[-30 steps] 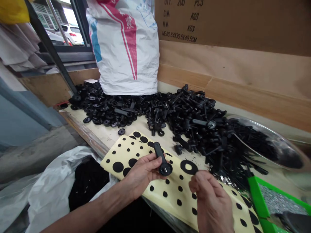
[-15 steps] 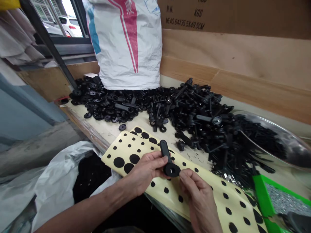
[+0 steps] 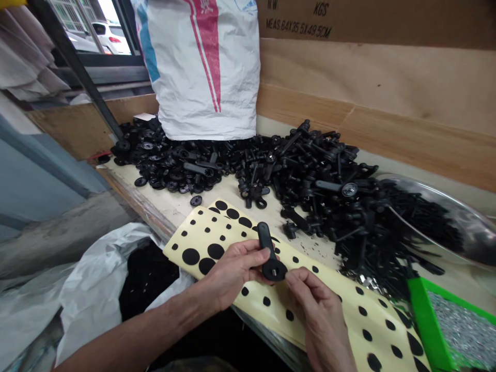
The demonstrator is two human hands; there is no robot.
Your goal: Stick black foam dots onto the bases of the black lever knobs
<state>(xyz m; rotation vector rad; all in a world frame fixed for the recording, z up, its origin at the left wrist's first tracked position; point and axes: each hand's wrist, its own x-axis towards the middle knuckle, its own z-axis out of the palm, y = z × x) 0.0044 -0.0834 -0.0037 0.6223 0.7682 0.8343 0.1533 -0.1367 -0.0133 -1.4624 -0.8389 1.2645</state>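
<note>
The left hand (image 3: 232,263) is clenched around a black plastic lever (image 3: 266,241), its fingers wrapped under the arm of the part so that the round head (image 3: 274,270) points toward the right hand (image 3: 320,315). The right hand's thumb and forefinger have now closed in at the edge of that head, touching it or just beside it; whether they pinch anything small there is impossible to tell. The black ring sticker that lay open on the sheet a moment ago no longer shows, and the pictures do not settle where it went. The lever is held just above a cream backing sheet (image 3: 333,310) printed with black adhesive dots, which lies across the pale surface (image 3: 174,217). Beyond it sit a heap of black levers (image 3: 310,175) and a heap of black discs (image 3: 166,165), with a lone disc (image 3: 196,200) near the sheet. A steel basin (image 3: 445,217) of black parts lies to the right, beside a green tray (image 3: 426,320) of silvery bits. A white woven sack (image 3: 201,67) stands behind the heaps, and a plastic bag (image 3: 93,279) of black parts sits at lower left.
</note>
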